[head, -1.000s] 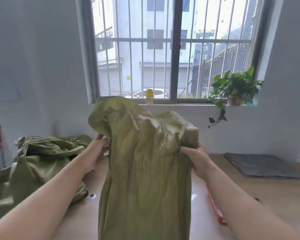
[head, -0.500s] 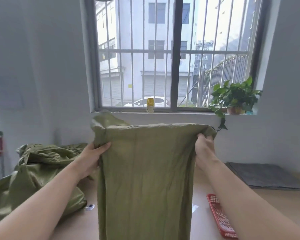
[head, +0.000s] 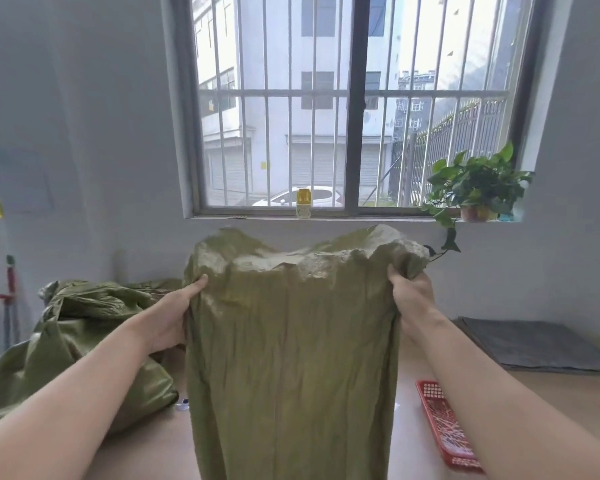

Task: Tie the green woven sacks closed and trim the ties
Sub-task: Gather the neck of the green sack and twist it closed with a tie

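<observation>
A green woven sack [head: 291,368] hangs upright in front of me above the table, its top edge crumpled and puffed up. My left hand [head: 174,317] grips the sack's upper left edge, thumb on the front of the cloth. At the upper right corner my right hand [head: 411,297] holds a bunched fold of the sack. The sack's lower end runs out of view at the bottom. No tie or cutting tool shows on the sack.
A heap of more green sacks [head: 73,344] lies at the left on the wooden table [head: 568,396]. A red plastic basket [head: 444,424] sits at the right, a grey mat [head: 534,344] behind it. A small white object [head: 182,405] lies by the heap. A potted plant [head: 475,188] stands on the sill.
The sack's top was pulled flat and wide half a second ago; now it has dropped a little and puffed into crumpled humps. Both hands keep their hold at the edges.
</observation>
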